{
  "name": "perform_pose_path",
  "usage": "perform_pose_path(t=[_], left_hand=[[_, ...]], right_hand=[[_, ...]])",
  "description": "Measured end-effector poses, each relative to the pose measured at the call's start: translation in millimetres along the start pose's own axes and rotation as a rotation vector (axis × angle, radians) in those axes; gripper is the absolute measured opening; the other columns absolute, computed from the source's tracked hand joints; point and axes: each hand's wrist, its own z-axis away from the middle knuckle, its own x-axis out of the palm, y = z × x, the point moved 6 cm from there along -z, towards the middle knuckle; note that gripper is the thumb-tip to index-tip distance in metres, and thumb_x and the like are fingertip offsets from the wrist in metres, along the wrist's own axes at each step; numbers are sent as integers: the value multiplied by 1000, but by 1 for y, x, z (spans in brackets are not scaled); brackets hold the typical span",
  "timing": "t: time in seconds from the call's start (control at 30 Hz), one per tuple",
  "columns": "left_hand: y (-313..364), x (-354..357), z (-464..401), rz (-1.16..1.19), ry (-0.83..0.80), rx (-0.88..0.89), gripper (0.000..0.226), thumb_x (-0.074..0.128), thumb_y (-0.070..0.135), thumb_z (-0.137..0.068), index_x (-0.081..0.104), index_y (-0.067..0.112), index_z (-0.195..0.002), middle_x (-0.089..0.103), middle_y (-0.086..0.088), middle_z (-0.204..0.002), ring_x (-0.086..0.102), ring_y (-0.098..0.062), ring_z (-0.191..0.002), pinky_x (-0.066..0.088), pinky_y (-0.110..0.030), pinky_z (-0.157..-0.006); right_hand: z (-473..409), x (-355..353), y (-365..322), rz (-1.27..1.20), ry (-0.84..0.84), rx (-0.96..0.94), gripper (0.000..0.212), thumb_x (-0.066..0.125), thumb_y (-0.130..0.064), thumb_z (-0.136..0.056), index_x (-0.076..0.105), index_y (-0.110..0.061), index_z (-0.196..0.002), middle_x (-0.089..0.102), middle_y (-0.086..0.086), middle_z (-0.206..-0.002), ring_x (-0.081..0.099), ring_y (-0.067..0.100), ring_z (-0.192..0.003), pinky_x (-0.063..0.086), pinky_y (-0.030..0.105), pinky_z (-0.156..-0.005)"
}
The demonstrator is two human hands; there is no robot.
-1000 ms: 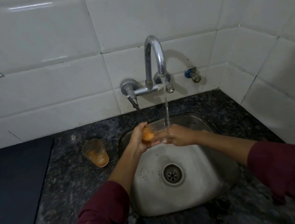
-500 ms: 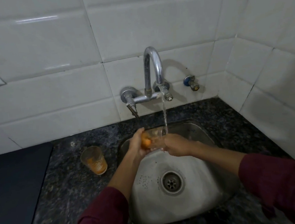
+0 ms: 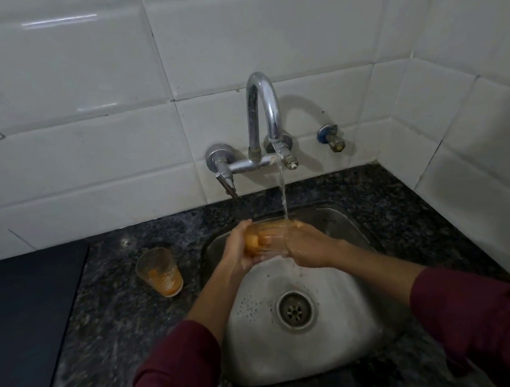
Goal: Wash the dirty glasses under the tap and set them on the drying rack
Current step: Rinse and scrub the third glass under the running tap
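Observation:
A clear glass (image 3: 265,238) smeared with orange residue lies sideways between both hands, over the back of the steel sink (image 3: 346,333). My left hand (image 3: 237,250) cups its base end. My right hand (image 3: 309,245) wraps the rim end. Water runs from the chrome tap (image 3: 263,112) in a thin stream onto the glass beside my right hand. A second dirty glass (image 3: 159,272) with orange dregs stands upright on the dark granite counter (image 3: 117,322), left of the sink. No drying rack is in view.
White tiled walls close in behind and on the right. A small blue-capped valve (image 3: 331,137) sticks out of the wall right of the tap. A dark flat panel (image 3: 24,321) covers the counter's left side. The drain (image 3: 295,310) sits mid-basin.
The view has tilted upward, so tap and sink sit lower in frame. Both hands stay on the glass under the stream, with the glass turned slightly.

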Motion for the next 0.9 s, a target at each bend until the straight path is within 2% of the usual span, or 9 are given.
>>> perform_pose_path(t=[0.1,0.17,0.27,0.33,0.43,0.6,0.73,0.83,0.9], left_hand=[[-10,-4,-2,47,-34,-109,38,43,38,-98,59,5,-110,68,-20,-94,65,-33,-85,58,-48,-59],[-16,-8,0,14,-51,-189,44,39,42,-99,59,5,-112,67,-23,-101,64,-34,-89,59,-48,-64],[-15,-22,-5,-433,20,-90,44,41,42,-98,60,9,-119,65,-18,-112,63,-29,-93,53,-43,-70],[-17,-15,0,-584,-91,-27,48,42,46,-98,61,9,-120,67,-19,-110,66,-32,-94,55,-40,-72],[-36,-5,18,-547,-341,-180,60,36,59,-95,57,11,-126,66,-20,-110,71,-32,-81,57,-36,-60],[-66,-21,26,-504,-455,-418,72,40,64,-87,53,7,-130,64,-22,-107,69,-35,-66,58,-36,-53],[-77,-34,22,-428,-419,-446,76,46,61,-85,48,6,-137,59,-27,-115,69,-37,-66,57,-36,-54],[-79,-34,25,-397,-429,-451,71,42,60,-87,53,6,-131,56,-29,-125,66,-37,-78,58,-36,-57],[-79,-32,28,-400,-433,-448,67,39,59,-89,54,6,-128,59,-26,-119,67,-34,-73,57,-33,-56]], right_hand=[[1,-2,0,-235,-74,-17,37,59,-18,-88,59,-24,-125,61,2,-127,56,16,-115,45,28,-96],[6,-12,4,-508,-56,21,35,67,-12,-82,67,-22,-115,68,-2,-116,61,5,-102,45,14,-90],[18,-14,14,-1048,-60,216,26,68,1,-78,71,-11,-101,72,5,-99,67,9,-88,53,19,-76],[22,-4,14,-1313,-122,254,20,66,2,-78,70,-11,-93,74,7,-88,67,14,-79,51,23,-63],[28,17,10,-1587,-176,347,15,61,2,-81,64,-10,-90,73,3,-76,64,11,-64,45,21,-50],[41,50,-1,-1740,-114,507,9,59,-4,-86,62,-11,-92,63,0,-71,58,8,-58,43,17,-46],[45,65,-10,-1786,-42,562,20,63,-9,-86,62,-7,-105,63,2,-78,58,9,-61,42,17,-47],[47,68,-12,-1783,-12,592,24,64,-12,-86,63,-5,-108,63,2,-79,57,9,-62,42,18,-48],[48,68,-12,-1762,-10,584,21,63,-13,-86,64,-6,-107,64,0,-77,57,8,-61,41,18,-49]])
